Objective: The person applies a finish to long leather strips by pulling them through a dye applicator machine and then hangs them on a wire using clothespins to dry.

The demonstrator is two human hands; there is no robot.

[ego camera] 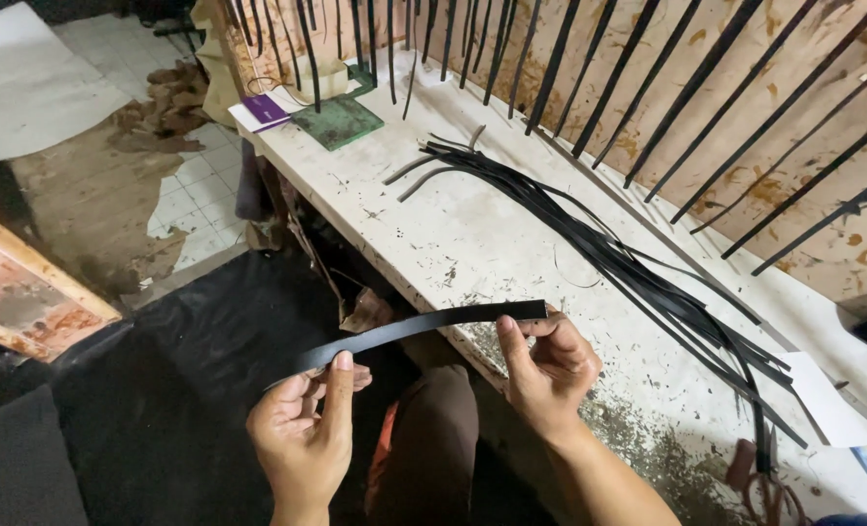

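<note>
Both hands hold one black strip [419, 326] level above the lap, just off the near edge of the bench [453, 234]. The left hand [302, 429] pinches its lower end between thumb and fingers; the right hand [545, 365] grips the other end, fingers curled closed (the tip pokes past them). A pile of strips [599, 244] lies on the bench, and more strips [647, 88] lean against the board [774, 146] behind it.

soft even daylight, sharp focus, dim shadow below, slight bending at edges.
</note>
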